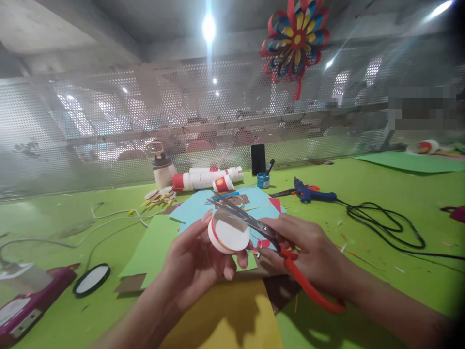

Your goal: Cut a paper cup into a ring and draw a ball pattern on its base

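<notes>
Clock centred on the cup piece. It's a shallow round of white paper with a red band on its side, tilted so the white interior shows, greyer shadow across its far half. Sits up off the bench, between the two hands.

Left hand: fingers curled round it from 9 through 5. Right hand at 3, clamped on scissors, red handles, dark blades slightly parted. Blades run from 3 up to 11 past the far rim; can't tell if they touch paper. Hands apart.

In the way: the blades hide some of the far rim, left fingers hide the 9 edge.

Around: blue paper at 12, cup stack at 11, spray bottle at 10, blue jar at 1, glue gun at 2, its black cable coiled at 3. Yellow sheet at 6, green sheet at 9. Paper flower hangs high at 1.
</notes>
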`<state>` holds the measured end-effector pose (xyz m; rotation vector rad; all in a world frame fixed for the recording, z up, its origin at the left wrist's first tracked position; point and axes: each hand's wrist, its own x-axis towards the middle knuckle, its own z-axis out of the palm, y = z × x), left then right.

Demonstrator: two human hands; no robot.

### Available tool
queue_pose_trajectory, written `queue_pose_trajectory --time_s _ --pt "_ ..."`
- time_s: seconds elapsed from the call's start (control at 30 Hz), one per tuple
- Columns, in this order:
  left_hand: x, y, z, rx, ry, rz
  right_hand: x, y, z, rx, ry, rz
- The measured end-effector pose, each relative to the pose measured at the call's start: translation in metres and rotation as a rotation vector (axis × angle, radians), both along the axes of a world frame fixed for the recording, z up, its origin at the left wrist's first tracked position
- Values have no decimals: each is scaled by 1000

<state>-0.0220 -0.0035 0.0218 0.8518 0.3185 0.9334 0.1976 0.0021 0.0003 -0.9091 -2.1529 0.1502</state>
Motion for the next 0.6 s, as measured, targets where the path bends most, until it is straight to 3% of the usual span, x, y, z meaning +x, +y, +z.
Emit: queue_pose_trajectory --time_s 0.17,0.43,0.6 --pt "0 -1 4 47 52 108 -1 0 -1 -52 -32 -101" --pt "-2 0 -2 149 61 113 -2 -1 1 -102 -41 -129" --pt "-1 -2 0 130 49 76 -3 -2 1 -88 -6 -107"
